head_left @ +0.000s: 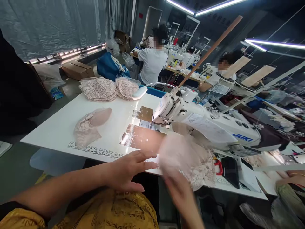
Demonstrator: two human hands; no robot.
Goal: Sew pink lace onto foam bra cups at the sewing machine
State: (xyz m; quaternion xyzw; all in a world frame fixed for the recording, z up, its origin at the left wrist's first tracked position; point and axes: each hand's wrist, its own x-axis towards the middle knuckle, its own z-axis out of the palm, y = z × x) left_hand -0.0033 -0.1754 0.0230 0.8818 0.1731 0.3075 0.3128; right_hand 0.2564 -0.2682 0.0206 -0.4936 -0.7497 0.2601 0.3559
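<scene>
My left hand (133, 168) is over the front edge of the white sewing table, fingers apart, with nothing in it. My right hand (177, 186), smeared by motion, grips a pale pink fabric piece (176, 152) at its lower edge; the finger details are blurred. Just beyond stands a white sewing machine (171, 109), its needle area above a metal plate with brown covers beside it. More pale pink lace fabric (200, 168) lies right of my right hand. A pale pink lace-trimmed cup (91, 125) rests on the left part of the table.
Stacks of lace pieces (98, 89) lie at the table's back edge, near a small lamp (140, 93). Red-handled scissors (218, 167) and a dark phone (230, 171) are at the right. A printed ruler (95, 151) runs along the front. Co-workers sit at machines beyond.
</scene>
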